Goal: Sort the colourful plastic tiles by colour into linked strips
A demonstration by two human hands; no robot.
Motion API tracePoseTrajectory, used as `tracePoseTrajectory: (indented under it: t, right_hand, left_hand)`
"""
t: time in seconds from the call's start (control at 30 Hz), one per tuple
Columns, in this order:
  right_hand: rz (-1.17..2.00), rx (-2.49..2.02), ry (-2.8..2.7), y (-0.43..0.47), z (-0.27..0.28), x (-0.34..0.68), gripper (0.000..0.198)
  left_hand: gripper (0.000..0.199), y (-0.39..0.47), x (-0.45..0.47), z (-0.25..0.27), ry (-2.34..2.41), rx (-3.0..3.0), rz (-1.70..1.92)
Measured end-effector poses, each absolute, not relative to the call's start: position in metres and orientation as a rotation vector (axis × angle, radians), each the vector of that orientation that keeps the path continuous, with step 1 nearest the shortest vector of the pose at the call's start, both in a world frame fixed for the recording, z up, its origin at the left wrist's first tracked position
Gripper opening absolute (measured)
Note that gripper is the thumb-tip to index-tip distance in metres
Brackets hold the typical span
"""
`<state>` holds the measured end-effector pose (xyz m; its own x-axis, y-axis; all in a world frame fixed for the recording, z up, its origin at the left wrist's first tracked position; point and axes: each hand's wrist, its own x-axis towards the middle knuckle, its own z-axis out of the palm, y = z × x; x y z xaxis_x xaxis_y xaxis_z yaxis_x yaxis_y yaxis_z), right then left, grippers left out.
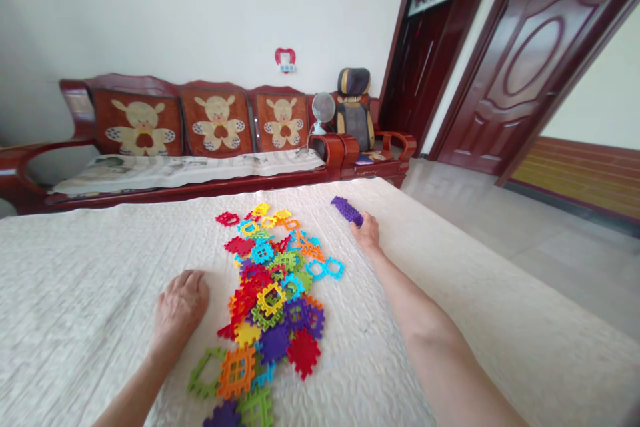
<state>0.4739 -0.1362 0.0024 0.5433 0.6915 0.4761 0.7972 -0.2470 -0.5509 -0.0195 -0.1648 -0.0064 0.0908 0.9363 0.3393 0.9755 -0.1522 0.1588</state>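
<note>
My right hand (pixel 367 232) is at the far right of the pile, its fingers closed on the near end of a purple stack of interlocking plastic pieces (pixel 345 208). The stack lies on its side on the white quilted cover (pixel 120 260). To the left of the pile, my left hand (pixel 183 300) rests on the cover with its fingers curled in; nothing shows in it. Between my hands spreads a loose pile of toothed building pieces, among them a yellow frame (pixel 271 289), a red panel (pixel 303 353), an orange window piece (pixel 237 372) and a purple panel (pixel 275 344).
Beyond the covered surface stands a wooden sofa (pixel 330 155) with bear-patterned cushions (pixel 169 110). A small fan (pixel 323 109) and a chair with a massage cushion (pixel 356 121) are at its right. A brown door (pixel 530 60) is on the right, over a tiled floor (pixel 525 233).
</note>
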Motion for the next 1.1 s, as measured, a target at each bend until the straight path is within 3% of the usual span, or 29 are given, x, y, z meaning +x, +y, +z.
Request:
tracePoseTrajectory:
  t: [0.37,0.6,0.77,0.93,1.1]
  right_hand:
    - [-0.203,-2.009,-1.178,-0.129,-0.001,0.474,0.043]
    - [-0.247,-1.936,-1.129,-0.126,-0.004,0.478,0.053]
    - [-0.325,-1.803,-1.218,-0.132,-0.001,0.471,0.041]
    - [-0.285,-1.520,-1.575,-0.135,0.018,0.414,0.027]
    - [0.005,-1.195,-2.016,-0.138,0.051,0.309,0.022]
  left_hand:
    - [0.038,-0.164,-0.017,-0.008,-1.974,-2.197,-0.571]
    - [0.032,-0.167,-0.013,-0.003,-1.956,-2.182,-0.612]
    - [0.031,-0.169,-0.011,-0.002,-1.948,-2.174,-0.658]
    - [0.031,-0.172,-0.008,0.002,-1.992,-2.175,-0.679]
    - [0.029,-0.174,-0.007,0.003,-1.997,-2.172,-0.706]
